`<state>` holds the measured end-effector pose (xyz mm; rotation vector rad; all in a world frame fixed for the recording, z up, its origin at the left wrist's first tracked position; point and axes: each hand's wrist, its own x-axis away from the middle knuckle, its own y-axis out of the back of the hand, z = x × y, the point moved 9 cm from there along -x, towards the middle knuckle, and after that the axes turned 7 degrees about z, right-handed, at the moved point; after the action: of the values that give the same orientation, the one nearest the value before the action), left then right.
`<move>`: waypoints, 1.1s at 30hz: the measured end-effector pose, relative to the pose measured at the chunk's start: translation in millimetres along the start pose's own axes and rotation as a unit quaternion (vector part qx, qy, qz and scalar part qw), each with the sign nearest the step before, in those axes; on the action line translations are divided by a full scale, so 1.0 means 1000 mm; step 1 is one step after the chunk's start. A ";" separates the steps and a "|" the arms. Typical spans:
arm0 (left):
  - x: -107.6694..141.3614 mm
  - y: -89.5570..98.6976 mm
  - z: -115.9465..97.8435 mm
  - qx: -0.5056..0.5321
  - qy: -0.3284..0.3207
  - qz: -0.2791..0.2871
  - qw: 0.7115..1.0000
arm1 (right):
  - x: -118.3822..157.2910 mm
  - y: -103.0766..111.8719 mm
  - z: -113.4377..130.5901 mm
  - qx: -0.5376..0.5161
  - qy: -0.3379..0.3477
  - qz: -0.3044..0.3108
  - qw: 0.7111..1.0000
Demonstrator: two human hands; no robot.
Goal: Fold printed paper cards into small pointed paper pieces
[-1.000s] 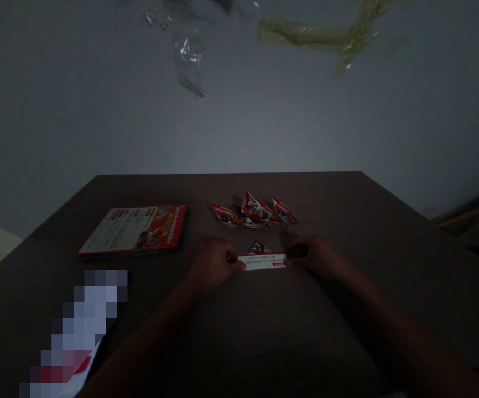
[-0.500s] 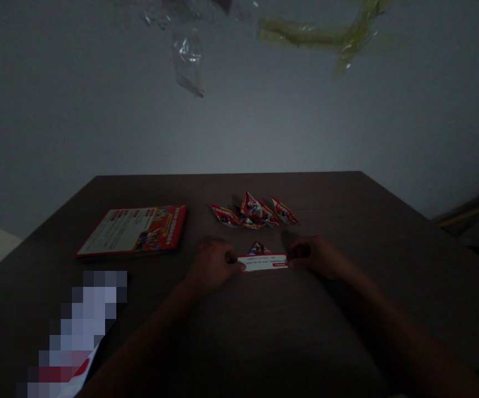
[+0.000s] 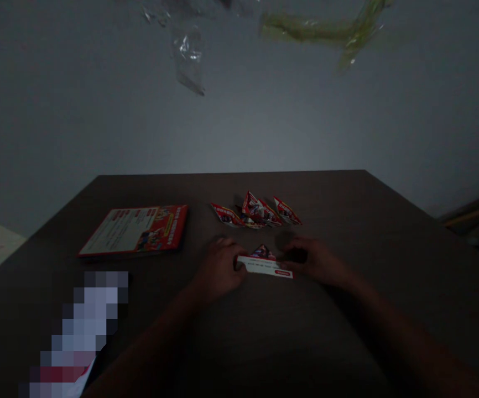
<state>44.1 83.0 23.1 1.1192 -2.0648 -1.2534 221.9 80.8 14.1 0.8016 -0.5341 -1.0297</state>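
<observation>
A partly folded sheet of printed paper [image 3: 260, 265] lies in front of me, showing a white strip with a red label along its near edge. A dark printed triangle [image 3: 263, 252] of the same piece points away behind the strip. My left hand [image 3: 222, 270] pinches the strip's left end between thumb and fingers. Closed at the thumb, my right hand [image 3: 316, 261] grips the strip near its right end, and the label sticks out below the thumb. Dim light hides the fingertips' exact contact.
Several folded red paper pieces [image 3: 260, 211] lie in a row beyond my hands. A red and white printed booklet or stack of sheets [image 3: 134, 229] rests at left. A blurred-out pale object [image 3: 86, 320] is at lower left. The brown table [image 3: 326, 188] meets a grey wall.
The strip has tilted, its right end swinging toward me. My right thumb has shifted inward along it, while my left hand stays at the left end.
</observation>
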 end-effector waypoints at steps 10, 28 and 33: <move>-0.001 -0.002 -0.008 -0.006 -0.018 -0.009 1.000 | -0.003 -0.015 0.022 0.078 0.052 0.008 0.996; 0.000 -0.003 -0.009 -0.004 -0.028 -0.007 1.000 | -0.008 -0.020 0.020 0.042 0.058 0.002 0.997; 0.000 -0.003 -0.008 0.001 -0.028 -0.016 0.999 | -0.007 -0.017 0.021 0.023 0.063 -0.003 0.998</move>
<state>51.5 78.6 24.8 1.1340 -2.0967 -1.3122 194.7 75.4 12.9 0.9042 -0.4486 -0.9684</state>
